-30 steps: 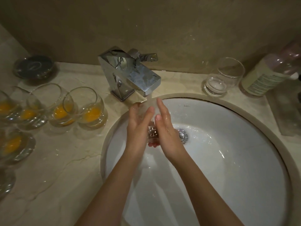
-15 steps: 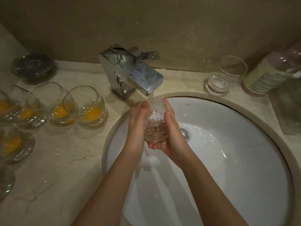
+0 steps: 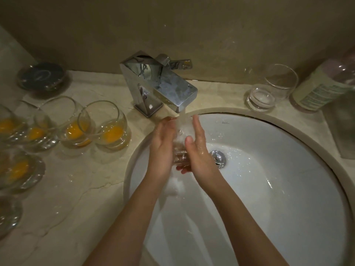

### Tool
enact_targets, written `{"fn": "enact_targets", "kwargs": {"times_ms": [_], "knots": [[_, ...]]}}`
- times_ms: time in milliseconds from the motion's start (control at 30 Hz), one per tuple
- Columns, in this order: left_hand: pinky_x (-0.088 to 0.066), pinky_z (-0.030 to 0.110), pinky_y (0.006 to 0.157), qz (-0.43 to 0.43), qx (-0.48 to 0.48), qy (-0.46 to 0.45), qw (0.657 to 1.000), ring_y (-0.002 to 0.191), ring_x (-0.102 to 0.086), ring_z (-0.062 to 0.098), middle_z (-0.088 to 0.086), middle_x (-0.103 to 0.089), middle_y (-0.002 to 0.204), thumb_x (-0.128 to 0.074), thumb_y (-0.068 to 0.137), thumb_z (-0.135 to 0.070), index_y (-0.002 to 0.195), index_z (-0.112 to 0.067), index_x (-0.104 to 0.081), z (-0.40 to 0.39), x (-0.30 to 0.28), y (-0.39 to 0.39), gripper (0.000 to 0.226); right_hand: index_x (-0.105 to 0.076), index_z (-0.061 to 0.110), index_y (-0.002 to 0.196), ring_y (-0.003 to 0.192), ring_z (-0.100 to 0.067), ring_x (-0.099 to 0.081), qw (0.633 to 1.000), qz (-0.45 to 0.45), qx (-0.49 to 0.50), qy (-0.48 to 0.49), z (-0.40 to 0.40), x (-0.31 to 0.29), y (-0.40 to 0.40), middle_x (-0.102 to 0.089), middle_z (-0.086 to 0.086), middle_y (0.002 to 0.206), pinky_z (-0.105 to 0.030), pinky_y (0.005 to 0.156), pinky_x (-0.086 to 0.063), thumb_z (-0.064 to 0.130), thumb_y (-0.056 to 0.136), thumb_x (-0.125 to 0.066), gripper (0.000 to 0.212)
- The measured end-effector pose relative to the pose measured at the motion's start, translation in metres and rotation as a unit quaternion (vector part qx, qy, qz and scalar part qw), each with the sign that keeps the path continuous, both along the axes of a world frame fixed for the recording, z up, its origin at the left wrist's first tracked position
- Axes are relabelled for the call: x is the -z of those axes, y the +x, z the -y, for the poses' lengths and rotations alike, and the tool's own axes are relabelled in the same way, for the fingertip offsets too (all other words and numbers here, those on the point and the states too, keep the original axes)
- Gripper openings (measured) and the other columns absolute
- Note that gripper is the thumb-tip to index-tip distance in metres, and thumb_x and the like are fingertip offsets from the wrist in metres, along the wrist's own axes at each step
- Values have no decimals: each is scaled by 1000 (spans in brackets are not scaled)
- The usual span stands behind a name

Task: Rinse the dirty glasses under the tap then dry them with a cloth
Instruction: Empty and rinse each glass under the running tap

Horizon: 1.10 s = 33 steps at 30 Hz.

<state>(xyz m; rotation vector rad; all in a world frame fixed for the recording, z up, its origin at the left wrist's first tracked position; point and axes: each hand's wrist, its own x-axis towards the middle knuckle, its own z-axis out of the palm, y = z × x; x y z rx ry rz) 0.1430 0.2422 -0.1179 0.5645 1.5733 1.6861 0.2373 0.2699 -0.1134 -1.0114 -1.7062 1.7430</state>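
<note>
Both hands are cupping one clear glass [image 3: 179,150] over the white basin [image 3: 278,189]; the left hand [image 3: 163,148] is pressing its palm against the glass's left side with fingers stretched toward the spout, while the right hand [image 3: 196,148] is lying against the right side, fingers straight and thumb raised, so the glass is being held between two flat palms rather than by curled fingers; fingertips are showing beneath the glass's base. Water is running from the square chrome tap [image 3: 159,85] straight onto the glass and splashing down into the basin, near the metal drain [image 3: 218,158]. On the marble bench [image 3: 76,189] to the left, several dirty glasses [image 3: 107,127] holding orange residue are standing close together, some touching; a dark lidded dish [image 3: 43,77] is sitting behind them by the wall. To the right of the tap, a clean glass [image 3: 269,91] is lying on its side, just beside a labelled bottle [image 3: 322,89] that is leaning at the frame's edge.
</note>
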Motion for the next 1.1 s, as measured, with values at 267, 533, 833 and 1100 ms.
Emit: {"fn": "enact_targets", "kwargs": {"times_ms": [267, 533, 833, 1100], "knots": [[-40, 2, 69, -126, 17, -24, 992, 84, -60, -15, -30, -64, 89, -46, 101, -39, 106, -43, -53, 0, -9, 5, 9, 2, 83, 121, 75, -15, -67, 989, 66, -4, 130, -2, -3, 5, -71, -2, 94, -38, 78, -57, 62, 96, -34, 49], [-55, 36, 63, 187, 31, -32, 981, 83, -71, 30, 12, -71, 106, -57, 81, -67, 111, -25, -65, 8, -5, 1, 52, -31, 74, 125, 70, -16, -69, 993, -74, 10, -90, -1, -4, -3, -65, -2, 119, -30, 52, -52, 55, 96, -40, 36], [-55, 35, 81, -41, -10, -41, 998, 95, -69, 13, -8, -70, 102, -57, 86, -49, 109, -26, -61, 5, -1, 5, 33, -14, 84, 119, 83, -12, -68, 999, 28, -7, 30, 3, -7, 3, -68, 8, 101, -30, 76, -57, 65, 87, -34, 42], [-57, 35, 77, 31, -9, -23, 999, 92, -71, 14, -1, -72, 103, -56, 96, -36, 111, -20, -62, 4, -5, 4, 22, -22, 72, 130, 78, -10, -70, 999, -2, 12, -44, 0, -6, 0, -68, 5, 111, -30, 64, -58, 54, 97, -35, 40]]}}
